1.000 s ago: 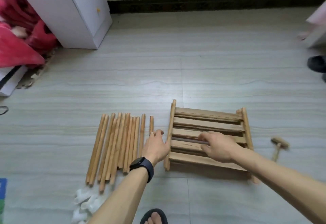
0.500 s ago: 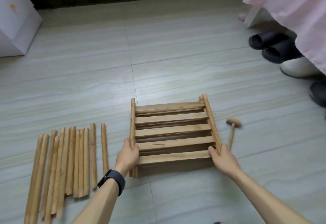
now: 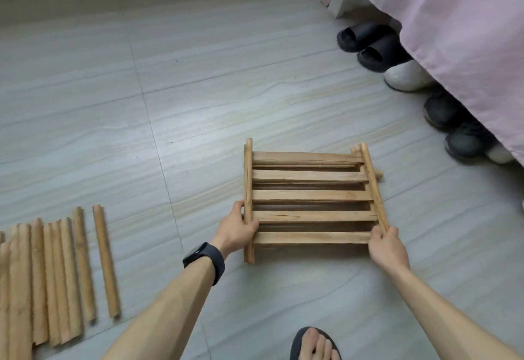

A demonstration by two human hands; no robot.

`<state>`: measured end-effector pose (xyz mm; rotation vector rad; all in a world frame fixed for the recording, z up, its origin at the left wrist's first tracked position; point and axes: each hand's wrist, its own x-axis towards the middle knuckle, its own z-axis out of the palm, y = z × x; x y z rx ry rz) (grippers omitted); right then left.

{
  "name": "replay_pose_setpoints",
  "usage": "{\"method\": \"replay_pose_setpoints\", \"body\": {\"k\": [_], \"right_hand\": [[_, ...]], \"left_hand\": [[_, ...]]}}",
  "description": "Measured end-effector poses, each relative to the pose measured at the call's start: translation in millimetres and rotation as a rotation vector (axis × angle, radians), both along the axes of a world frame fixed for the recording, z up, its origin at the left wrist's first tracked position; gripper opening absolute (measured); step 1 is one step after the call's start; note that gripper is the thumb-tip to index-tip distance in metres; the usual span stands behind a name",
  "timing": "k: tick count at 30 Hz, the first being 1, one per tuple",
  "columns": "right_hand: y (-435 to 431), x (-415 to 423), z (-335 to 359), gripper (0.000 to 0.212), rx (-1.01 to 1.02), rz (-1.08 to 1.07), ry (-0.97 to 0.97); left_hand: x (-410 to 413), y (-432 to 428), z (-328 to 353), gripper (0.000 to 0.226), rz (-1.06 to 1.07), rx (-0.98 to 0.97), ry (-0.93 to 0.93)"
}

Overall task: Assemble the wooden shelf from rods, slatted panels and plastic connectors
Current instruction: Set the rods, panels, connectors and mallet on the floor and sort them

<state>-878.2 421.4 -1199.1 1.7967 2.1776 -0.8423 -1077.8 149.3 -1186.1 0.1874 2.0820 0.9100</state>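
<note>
A stack of slatted wooden panels [image 3: 310, 195] lies on the floor in the middle of the view. My left hand [image 3: 236, 228] grips its left side rail near the front corner, thumb over the top. My right hand [image 3: 387, 246] holds the near end of the right side rail. A row of several wooden rods [image 3: 56, 274] lies side by side at the lower left, one rod [image 3: 105, 260] slightly apart on the right. A small wooden mallet's end [image 3: 379, 175] pokes out behind the panels' right rail. No plastic connectors are in view.
Pink bedding [image 3: 453, 33] hangs over the upper right, with black slippers [image 3: 365, 39], a white shoe [image 3: 405, 76] and dark shoes [image 3: 459, 130] under it. My foot in a sandal [image 3: 313, 344] is at the bottom edge. Pale tiled floor [image 3: 198, 90] stretches ahead.
Both hands shifted from the slats to the side rails and now hold the panel stack. The view swung right, so the rods sit further left and the mallet is mostly hidden behind the panels.
</note>
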Motion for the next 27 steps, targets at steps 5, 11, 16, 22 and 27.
{"method": "replay_pose_setpoints", "body": {"k": [5,11,16,22,27], "right_hand": [[20,26,7,0.044,0.025,-0.139,-0.089],[5,17,17,0.035,0.219,-0.248,-0.033],[-31,-20,36,0.038,0.310,-0.078,0.170],[-109,-87,49,0.030,0.143,0.426,0.253],[-170,-127,39,0.029,0.036,0.736,0.099]], "left_hand": [[25,36,1,0.050,-0.167,-0.035,0.064],[13,33,22,0.042,-0.151,-0.050,0.170],[-23,-24,49,0.036,0.073,0.060,0.136],[-57,-154,53,0.032,0.438,-0.037,0.065],[-38,-242,33,0.036,0.597,-0.069,-0.034]]}}
